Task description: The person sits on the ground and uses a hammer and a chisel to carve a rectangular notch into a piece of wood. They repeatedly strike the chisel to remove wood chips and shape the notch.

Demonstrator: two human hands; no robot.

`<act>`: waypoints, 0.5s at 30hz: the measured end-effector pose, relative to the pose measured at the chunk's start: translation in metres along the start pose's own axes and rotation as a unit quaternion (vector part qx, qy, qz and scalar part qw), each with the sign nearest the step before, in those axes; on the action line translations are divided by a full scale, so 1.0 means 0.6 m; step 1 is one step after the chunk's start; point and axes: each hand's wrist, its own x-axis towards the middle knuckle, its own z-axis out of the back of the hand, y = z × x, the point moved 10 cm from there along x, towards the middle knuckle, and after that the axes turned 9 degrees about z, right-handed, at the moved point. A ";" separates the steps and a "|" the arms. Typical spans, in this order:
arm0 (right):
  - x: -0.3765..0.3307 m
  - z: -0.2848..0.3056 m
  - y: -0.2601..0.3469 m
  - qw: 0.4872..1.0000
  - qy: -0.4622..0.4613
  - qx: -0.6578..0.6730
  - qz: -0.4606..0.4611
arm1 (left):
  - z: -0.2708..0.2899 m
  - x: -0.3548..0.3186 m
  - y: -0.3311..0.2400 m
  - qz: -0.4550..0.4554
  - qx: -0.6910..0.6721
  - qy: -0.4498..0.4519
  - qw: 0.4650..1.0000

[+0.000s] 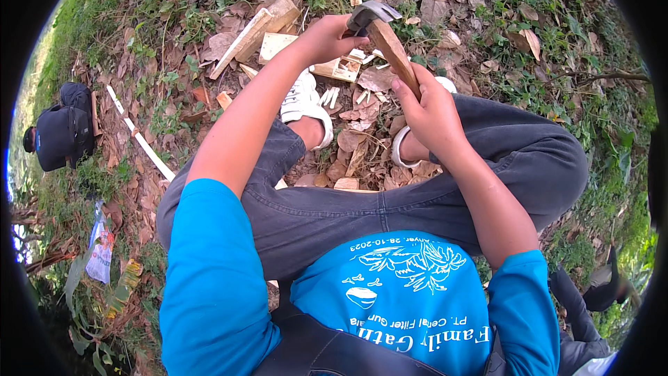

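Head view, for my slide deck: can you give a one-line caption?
Seated on leaf litter, right hand grips a hammer handle while left hand touches its head.

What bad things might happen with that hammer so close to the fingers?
The left hand sits right beside the metal head of the hammer, so a slip may pinch those fingers. The right hand grips the wooden handle low down, above the white shoes; a drop could land on a foot. Loose wood scraps and dry leaves might shift underfoot.
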 end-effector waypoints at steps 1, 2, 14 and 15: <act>-0.009 0.011 0.005 0.998 -0.035 0.033 0.031 | -0.004 -0.001 -0.005 -0.007 0.053 -0.002 0.999; -0.014 0.018 0.040 0.994 -0.059 0.068 0.064 | 0.005 -0.008 -0.022 -0.074 -0.021 -0.039 0.996; -0.012 0.030 0.057 0.989 -0.077 0.117 0.034 | 0.023 -0.011 0.030 0.050 -0.071 -0.007 0.996; -0.008 0.022 0.045 0.994 -0.062 0.089 0.029 | 0.016 -0.009 0.020 0.043 -0.050 -0.001 0.998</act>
